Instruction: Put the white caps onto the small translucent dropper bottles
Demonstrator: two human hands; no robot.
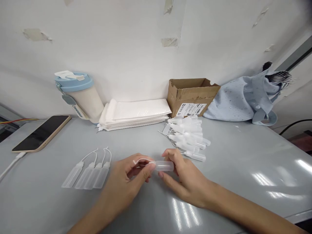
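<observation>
A small translucent plastic squeeze bottle [164, 166] lies sideways in front of me, its thin strap and cap end pointing left. My left hand [133, 174] pinches it at the neck between thumb and fingers. Around the bottle's base end, my right hand [181, 175] has thumb and forefinger spread, one below and one above the body; whether they touch it I cannot tell. Several similar bottles [90, 175] lie in a row left of my left hand, straps pointing away from me. Beyond my right hand is a loose pile of such bottles [188, 133].
A cardboard box [192, 94] stands behind the pile, with a light blue cloth bag [240, 97] to its right. White packets [136, 112] are stacked against the wall. At the left are a blue-lidded tumbler [85, 99] and a phone [42, 133] on a charging cable.
</observation>
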